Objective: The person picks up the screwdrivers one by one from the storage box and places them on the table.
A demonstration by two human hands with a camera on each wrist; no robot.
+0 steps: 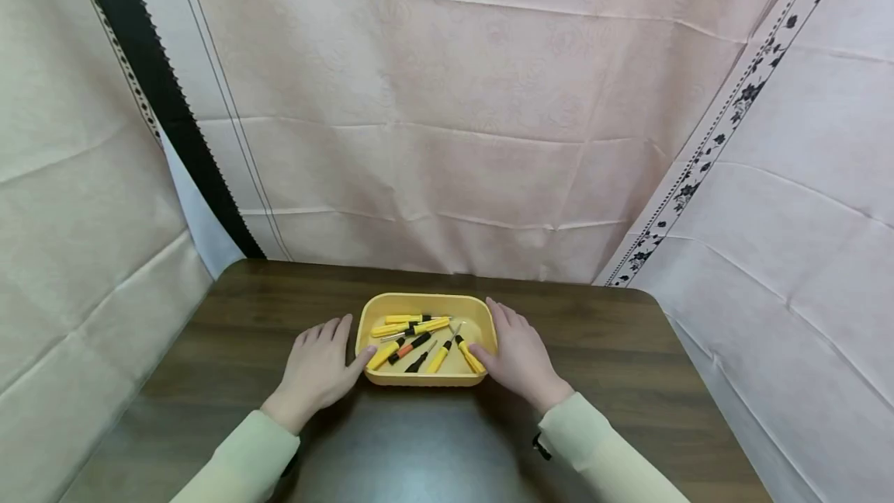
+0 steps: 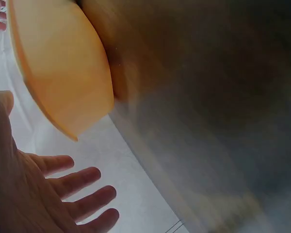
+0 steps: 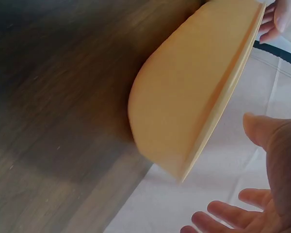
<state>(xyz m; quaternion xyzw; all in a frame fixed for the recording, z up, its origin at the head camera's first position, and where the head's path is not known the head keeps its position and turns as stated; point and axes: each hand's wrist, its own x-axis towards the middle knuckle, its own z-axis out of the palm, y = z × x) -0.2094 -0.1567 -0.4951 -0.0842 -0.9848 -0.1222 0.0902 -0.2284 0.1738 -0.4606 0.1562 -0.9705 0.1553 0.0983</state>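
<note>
A yellow plastic tray [image 1: 426, 380] stands on the table with several small screwdrivers lying in it. Most have yellow-and-black handles, like the yellow screwdriver [image 1: 439, 356]; among them are an orange-and-black screwdriver [image 1: 410, 348] and a black one [image 1: 421, 360]. At the tray's left end is my left hand [image 1: 317, 371], fingers spread and fairly straight. My right hand [image 1: 518, 354] is at the right end in much the same pose. Both wrist views show the outer wall of the tray [image 2: 63, 63] [image 3: 184, 82] with a gap between it and the fingers.
The dark wooden table [image 1: 279, 293] extends around the tray on every side. Behind it hangs a pale patterned cloth [image 1: 447, 138], and more light cloth hangs at the left and right. A black strip [image 1: 168, 99] runs down the cloth at the left.
</note>
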